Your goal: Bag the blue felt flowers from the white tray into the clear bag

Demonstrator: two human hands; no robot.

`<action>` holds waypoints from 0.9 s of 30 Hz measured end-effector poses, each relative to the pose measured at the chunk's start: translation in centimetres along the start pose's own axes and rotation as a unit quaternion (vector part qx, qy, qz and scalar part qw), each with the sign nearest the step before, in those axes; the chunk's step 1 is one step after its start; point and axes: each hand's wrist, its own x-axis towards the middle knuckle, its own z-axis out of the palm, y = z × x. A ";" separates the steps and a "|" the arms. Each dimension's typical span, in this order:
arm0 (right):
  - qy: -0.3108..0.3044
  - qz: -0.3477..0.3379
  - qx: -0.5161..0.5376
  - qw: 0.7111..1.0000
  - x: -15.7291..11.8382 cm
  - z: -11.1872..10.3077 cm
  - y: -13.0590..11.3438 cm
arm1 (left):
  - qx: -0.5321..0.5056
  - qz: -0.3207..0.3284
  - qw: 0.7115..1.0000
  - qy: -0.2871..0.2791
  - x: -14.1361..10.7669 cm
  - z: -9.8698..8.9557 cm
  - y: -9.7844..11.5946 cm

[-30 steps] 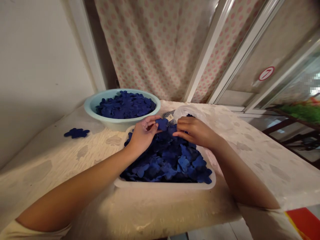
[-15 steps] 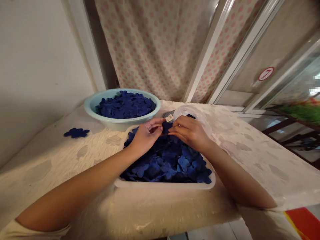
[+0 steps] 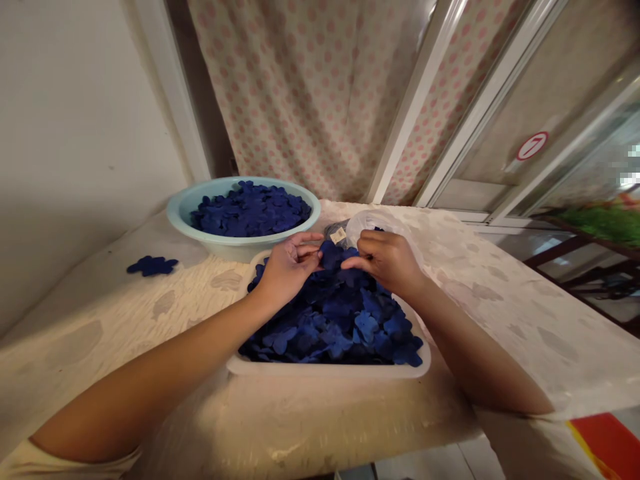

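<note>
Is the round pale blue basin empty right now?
No, the pale blue basin is heaped with dark blue flower-shaped cutouts.

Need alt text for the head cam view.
The left hand and right hand reach over a heap of dark blue flower-shaped cutouts in a white rectangular tub. Behind it sit a pale blue basin of similar cutouts and a translucent plastic bag.

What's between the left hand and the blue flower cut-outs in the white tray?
Nothing visible. The left hand is right at the blue flower cut-outs heaped in the white tray, with no object between them.
</note>
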 end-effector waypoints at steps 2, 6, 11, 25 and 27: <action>-0.005 0.034 -0.014 0.999 0.0 -0.1 -0.1 | -0.005 -0.001 1.000 -0.003 0.0 0.0 0.0; -0.010 0.078 0.017 0.997 0.1 -0.2 -0.3 | 0.011 0.010 1.000 -0.005 0.0 0.0 0.2; 0.002 0.099 0.061 0.993 0.1 0.3 -0.7 | 0.072 0.033 0.995 -0.057 -0.2 0.0 0.2; 0.033 0.028 0.053 0.998 0.3 -0.2 -1.1 | 0.061 -0.009 0.998 -0.023 -0.2 -0.1 0.3; -0.044 -0.065 0.063 0.995 0.3 -0.6 -1.0 | 0.038 -0.010 0.999 -0.006 0.0 -0.3 0.3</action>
